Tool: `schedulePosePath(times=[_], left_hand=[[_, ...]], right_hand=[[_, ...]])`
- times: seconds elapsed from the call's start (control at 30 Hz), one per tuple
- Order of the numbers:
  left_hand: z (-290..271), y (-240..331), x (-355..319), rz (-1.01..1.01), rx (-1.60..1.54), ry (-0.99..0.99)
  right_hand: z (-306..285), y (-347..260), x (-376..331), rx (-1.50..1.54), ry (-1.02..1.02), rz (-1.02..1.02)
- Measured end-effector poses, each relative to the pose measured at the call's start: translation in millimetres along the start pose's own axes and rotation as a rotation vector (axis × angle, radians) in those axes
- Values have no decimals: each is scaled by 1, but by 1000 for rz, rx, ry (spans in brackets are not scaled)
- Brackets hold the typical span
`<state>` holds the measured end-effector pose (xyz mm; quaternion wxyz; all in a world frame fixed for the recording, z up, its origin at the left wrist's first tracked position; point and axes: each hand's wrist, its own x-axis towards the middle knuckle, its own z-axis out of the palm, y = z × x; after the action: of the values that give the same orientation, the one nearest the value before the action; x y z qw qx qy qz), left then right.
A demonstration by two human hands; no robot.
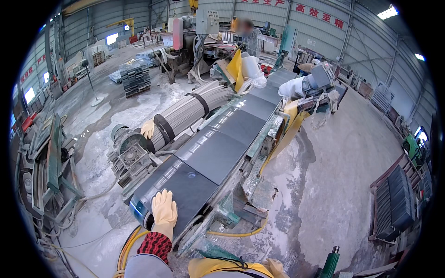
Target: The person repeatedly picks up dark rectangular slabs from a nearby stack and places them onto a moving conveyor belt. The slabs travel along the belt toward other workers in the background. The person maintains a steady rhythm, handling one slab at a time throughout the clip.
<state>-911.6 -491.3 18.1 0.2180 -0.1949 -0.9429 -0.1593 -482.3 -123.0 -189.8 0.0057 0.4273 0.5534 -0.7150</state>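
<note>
My left hand (164, 211), in a cream rubber glove with a red-and-black checked cuff, lies flat with fingers stretched on the nearest dark grey stone slab (190, 185). That slab rests at the near end of a belt conveyor (137, 208), with its rounded blue-black end just left of the hand. More dark slabs (222, 148) follow edge to edge up the conveyor. At the lower edge, beside my yellow apron (218, 267), a bit of cream glove shows, apparently my right hand (276, 268); its fingers are hidden. A loose cream glove (147, 129) sits by the motor.
Left of the conveyor are a motor (132, 155) and a long ribbed roll (194, 109) bound with dark straps. Yellow hoses (132, 245) curve by the near end. Another person (250, 39) stands at the far machine. Slabs stand in a rack (394, 204) at right.
</note>
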Motion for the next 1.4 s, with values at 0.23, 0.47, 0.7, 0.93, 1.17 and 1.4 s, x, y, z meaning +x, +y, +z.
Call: schedulePosePath(times=[0.23,0.47,0.7,0.93,1.17,1.4], left_hand=[[-6,-2,-5,-2,3,-12],[-6,-4,-8,-4,4,-24],[-5,-5,-11,-12,-3,-44],[-9,-10,-15,-5,22,-11],[-24,-32,-17,107,26,-59],[-63,-104,15,88,198,-171]], right_hand=[[17,-20,3,203,164,263],[24,-28,-4,269,186,255],[15,-26,-2,423,70,235],[9,-13,7,468,16,228],[33,-25,-11,180,263,158],[42,-23,-25,232,358,77]])
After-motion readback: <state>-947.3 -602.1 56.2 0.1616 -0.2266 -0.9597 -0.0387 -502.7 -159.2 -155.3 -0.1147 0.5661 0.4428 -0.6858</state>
